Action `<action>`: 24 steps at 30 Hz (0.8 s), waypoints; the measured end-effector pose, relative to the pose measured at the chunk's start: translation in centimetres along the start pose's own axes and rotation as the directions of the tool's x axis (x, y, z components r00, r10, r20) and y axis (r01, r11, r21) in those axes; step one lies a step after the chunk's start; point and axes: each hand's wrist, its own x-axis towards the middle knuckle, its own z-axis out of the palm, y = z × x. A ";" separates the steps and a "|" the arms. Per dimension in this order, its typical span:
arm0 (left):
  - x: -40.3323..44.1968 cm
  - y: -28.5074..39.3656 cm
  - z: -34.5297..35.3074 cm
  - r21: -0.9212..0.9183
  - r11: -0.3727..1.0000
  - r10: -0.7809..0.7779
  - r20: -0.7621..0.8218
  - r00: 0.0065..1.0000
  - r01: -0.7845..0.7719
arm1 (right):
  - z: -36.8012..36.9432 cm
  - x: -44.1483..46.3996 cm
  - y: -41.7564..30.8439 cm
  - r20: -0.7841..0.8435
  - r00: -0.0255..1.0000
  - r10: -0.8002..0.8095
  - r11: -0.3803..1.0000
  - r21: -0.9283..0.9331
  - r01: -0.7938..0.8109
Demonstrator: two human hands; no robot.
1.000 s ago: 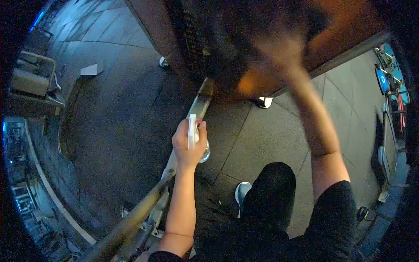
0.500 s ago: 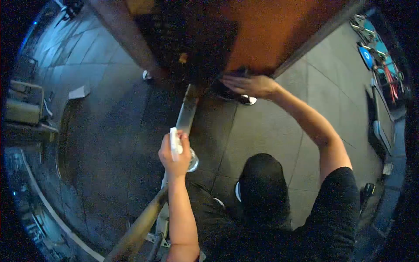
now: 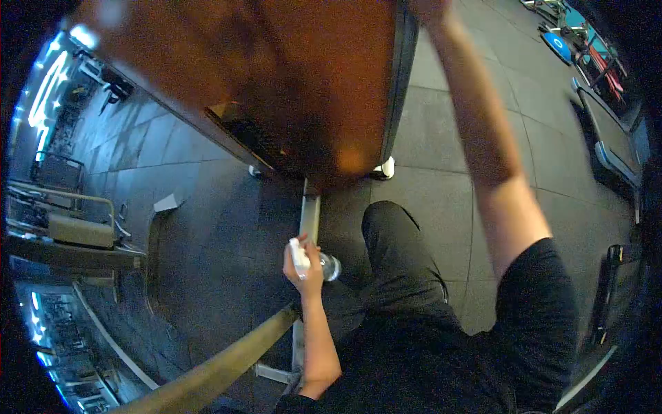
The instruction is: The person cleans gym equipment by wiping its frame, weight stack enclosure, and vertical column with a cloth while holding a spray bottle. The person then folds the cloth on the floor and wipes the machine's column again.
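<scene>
My left hand [image 3: 304,273] is closed around a spray bottle [image 3: 332,267] with a white trigger head and a clear body. It is low down, beside a metal floor beam [image 3: 310,217]. My right arm stretches up and forward, and my right hand [image 3: 432,10] is at the top edge of the view, by the dark side edge of a large reddish-brown panel [image 3: 310,83]. The fingers are cut off or blurred, so I cannot tell whether they touch it.
A tan padded bar [image 3: 214,362] runs diagonally at lower left. Gym equipment with a pad [image 3: 81,231] stands at left. On the right are a bench [image 3: 607,131], a blue disc [image 3: 556,46] and a black bar [image 3: 608,293]. Dark floor tiles [image 3: 441,131] surround the panel.
My right hand has moved from the panel's lower part up and forward to its side edge. The view has shifted, and more of the panel shows. My left hand still holds the spray bottle.
</scene>
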 end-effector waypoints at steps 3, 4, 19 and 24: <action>-1.6 1.9 -1.3 -0.015 0.999 -0.040 0.028 0.999 0.040 | -1.9 -15.4 -0.8 0.010 0.992 0.127 0.965 -0.231 -0.121; -1.9 2.3 -1.7 -0.022 0.999 -0.025 0.019 1.000 0.026 | -4.1 -20.0 -2.7 0.187 0.944 0.271 0.931 -0.299 -0.208; 1.1 5.5 -2.9 -0.050 0.982 0.188 0.235 0.953 -0.182 | -16.5 -39.5 -4.4 0.560 -0.133 0.818 0.359 -0.677 -0.642; 2.3 6.5 -0.6 -0.084 0.973 0.232 0.333 0.914 -0.216 | -16.5 -37.6 -2.0 0.438 -0.362 0.823 0.050 -0.690 -0.722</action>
